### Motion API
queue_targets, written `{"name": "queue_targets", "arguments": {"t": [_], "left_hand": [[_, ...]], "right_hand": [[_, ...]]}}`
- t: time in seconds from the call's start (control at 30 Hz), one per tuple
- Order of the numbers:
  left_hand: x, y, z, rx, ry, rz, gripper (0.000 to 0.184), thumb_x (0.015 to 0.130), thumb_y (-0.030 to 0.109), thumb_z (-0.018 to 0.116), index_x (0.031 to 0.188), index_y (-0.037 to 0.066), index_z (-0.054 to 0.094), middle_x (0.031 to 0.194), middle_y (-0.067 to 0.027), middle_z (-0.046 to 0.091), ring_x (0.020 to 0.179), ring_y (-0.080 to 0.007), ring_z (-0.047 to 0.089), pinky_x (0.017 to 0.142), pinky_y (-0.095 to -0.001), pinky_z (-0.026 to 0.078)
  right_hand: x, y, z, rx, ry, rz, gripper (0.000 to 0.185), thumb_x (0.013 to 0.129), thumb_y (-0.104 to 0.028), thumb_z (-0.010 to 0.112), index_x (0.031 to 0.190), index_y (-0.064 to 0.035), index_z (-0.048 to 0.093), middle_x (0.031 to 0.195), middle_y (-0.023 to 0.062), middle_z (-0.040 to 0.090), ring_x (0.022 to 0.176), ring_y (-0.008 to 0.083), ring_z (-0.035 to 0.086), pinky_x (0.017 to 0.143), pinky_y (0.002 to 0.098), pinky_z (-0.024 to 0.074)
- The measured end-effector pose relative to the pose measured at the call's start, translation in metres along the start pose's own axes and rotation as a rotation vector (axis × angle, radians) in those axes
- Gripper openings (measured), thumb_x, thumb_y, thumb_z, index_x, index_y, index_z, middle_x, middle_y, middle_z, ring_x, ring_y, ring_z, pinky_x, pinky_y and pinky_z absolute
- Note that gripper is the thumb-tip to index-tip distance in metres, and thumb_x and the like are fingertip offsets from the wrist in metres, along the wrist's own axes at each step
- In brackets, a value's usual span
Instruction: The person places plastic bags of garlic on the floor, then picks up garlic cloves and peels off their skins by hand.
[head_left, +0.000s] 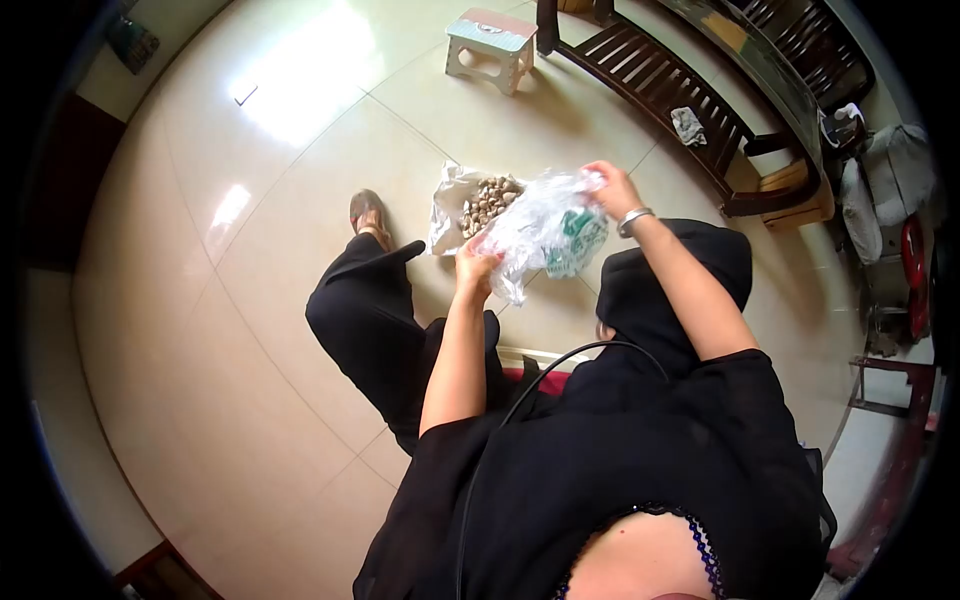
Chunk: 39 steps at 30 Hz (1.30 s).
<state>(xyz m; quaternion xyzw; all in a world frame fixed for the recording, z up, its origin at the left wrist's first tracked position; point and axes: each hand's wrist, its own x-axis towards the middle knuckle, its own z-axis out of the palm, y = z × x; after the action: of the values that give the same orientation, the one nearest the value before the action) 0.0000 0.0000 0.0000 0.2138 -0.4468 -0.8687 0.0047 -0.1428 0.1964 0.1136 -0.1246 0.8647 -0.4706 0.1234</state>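
Observation:
Between my hands stretches a clear plastic bag (pixel 540 225) with green print on its side. My left hand (pixel 477 265) grips its near left edge, and my right hand (pixel 612 192), with a silver bracelet at the wrist, pinches its far right corner. Just beyond the bag, a heap of small brownish round pieces, perhaps mushrooms (pixel 488 205), lies on a crumpled white sheet (pixel 447 195) on the floor. The bag hides part of the heap's right side. Whether anything is inside the bag I cannot tell.
A small folding step stool (pixel 490 45) stands on the tiled floor (pixel 300 230) ahead. To the right is a dark slatted wooden bench (pixel 650 75) with a crumpled cloth (pixel 688 126) on it. A black cable (pixel 530 385) runs across my lap.

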Motion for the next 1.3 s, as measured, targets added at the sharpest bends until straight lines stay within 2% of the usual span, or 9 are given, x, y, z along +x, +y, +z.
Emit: {"name": "queue_targets", "arguments": {"t": [0.23, 0.37, 0.43, 0.6, 0.73, 0.87, 0.97, 1.07, 1.3], "left_hand": [[-0.005, 0.012, -0.041, 0.052, 0.624, 0.113, 0.029, 0.062, -0.016, 0.034, 0.079, -0.005, 0.055, 0.076, -0.0118, 0.056, 0.068, -0.0180, 0.054, 0.063, -0.0268, 0.046], [-0.008, 0.013, -0.053, -0.257, 0.696, 0.136, 0.031, 0.060, -0.016, 0.032, 0.083, -0.006, 0.052, 0.082, -0.0143, 0.054, 0.070, -0.0228, 0.055, 0.066, -0.0323, 0.048], [-0.015, 0.016, -0.061, -0.349, 0.556, -0.102, 0.030, 0.061, -0.012, 0.039, 0.087, -0.004, 0.051, 0.084, -0.0134, 0.054, 0.072, -0.0241, 0.055, 0.066, -0.0357, 0.048], [-0.023, 0.032, -0.047, -0.197, 0.592, -0.167, 0.028, 0.066, 0.021, 0.070, 0.081, 0.004, 0.055, 0.074, -0.0055, 0.053, 0.064, -0.0169, 0.051, 0.057, -0.0301, 0.043], [0.009, 0.010, -0.084, -0.168, 1.004, 0.037, 0.031, 0.071, 0.031, 0.064, 0.069, 0.002, 0.055, 0.059, -0.0015, 0.047, 0.053, -0.0145, 0.044, 0.052, -0.0280, 0.041], [0.047, 0.048, -0.094, -0.364, 1.044, 0.103, 0.055, 0.076, 0.052, 0.047, 0.075, -0.003, 0.052, 0.081, -0.0129, 0.054, 0.075, -0.0236, 0.053, 0.069, -0.0385, 0.046], [0.082, 0.050, -0.126, -0.515, 0.915, 0.158, 0.065, 0.076, 0.059, 0.038, 0.090, -0.003, 0.049, 0.098, -0.0157, 0.051, 0.089, -0.0285, 0.051, 0.076, -0.0415, 0.044], [0.100, 0.040, -0.141, -0.561, 0.825, 0.175, 0.069, 0.076, 0.060, 0.035, 0.105, -0.001, 0.043, 0.113, -0.0138, 0.044, 0.101, -0.0294, 0.045, 0.079, -0.0437, 0.042], [0.115, -0.025, -0.186, -0.168, 0.871, -0.082, 0.057, 0.073, 0.039, 0.058, 0.114, 0.006, 0.037, 0.116, -0.0120, 0.041, 0.104, -0.0279, 0.043, 0.079, -0.0527, 0.036]], "right_hand": [[0.001, 0.016, 0.004, 0.332, 0.412, 0.381, 0.020, 0.075, 0.001, 0.049, 0.095, 0.0005, 0.050, 0.082, 0.0089, 0.057, 0.069, 0.0178, 0.057, 0.058, 0.0281, 0.0480], [0.053, 0.110, 0.020, 0.900, 0.373, 0.456, 0.015, 0.078, -0.009, 0.047, 0.091, -0.0026, 0.051, 0.078, 0.0075, 0.056, 0.066, 0.0177, 0.056, 0.054, 0.0284, 0.0463], [0.043, 0.082, 0.048, 0.630, 0.283, 0.545, 0.022, 0.077, -0.022, 0.053, 0.088, -0.0033, 0.053, 0.073, 0.0049, 0.054, 0.059, 0.0140, 0.053, 0.049, 0.0255, 0.0432], [0.031, 0.019, 0.095, 0.428, -0.090, 0.369, 0.047, 0.066, -0.039, 0.065, 0.093, -0.0023, 0.055, 0.076, 0.0043, 0.054, 0.063, 0.0086, 0.048, 0.056, 0.0190, 0.0386], [0.055, 0.035, 0.119, 0.310, -0.194, 0.312, 0.066, 0.064, -0.045, 0.066, 0.109, -0.0012, 0.045, 0.099, 0.0082, 0.052, 0.087, 0.0111, 0.049, 0.075, 0.0230, 0.0377], [0.073, 0.063, 0.132, 0.697, -0.168, 0.268, 0.067, 0.067, -0.050, 0.060, 0.111, -0.0017, 0.044, 0.102, 0.0092, 0.053, 0.092, 0.0203, 0.051, 0.074, 0.0312, 0.0412], [0.069, 0.158, 0.148, -0.296, 0.218, 0.484, 0.057, 0.062, -0.042, 0.063, 0.100, -0.0008, 0.050, 0.099, 0.0187, 0.054, 0.094, 0.0276, 0.051, 0.077, 0.0347, 0.0415], [0.031, 0.187, 0.153, -0.450, 0.149, 0.829, 0.074, 0.060, -0.041, 0.065, 0.110, 0.0068, 0.039, 0.110, 0.0272, 0.044, 0.103, 0.0358, 0.044, 0.084, 0.0360, 0.0376], [0.006, 0.215, 0.174, 0.297, 0.145, 1.155, 0.074, 0.060, -0.013, 0.069, 0.119, 0.0027, 0.027, 0.104, 0.0209, 0.047, 0.094, 0.0253, 0.050, 0.075, 0.0315, 0.0426]]}}
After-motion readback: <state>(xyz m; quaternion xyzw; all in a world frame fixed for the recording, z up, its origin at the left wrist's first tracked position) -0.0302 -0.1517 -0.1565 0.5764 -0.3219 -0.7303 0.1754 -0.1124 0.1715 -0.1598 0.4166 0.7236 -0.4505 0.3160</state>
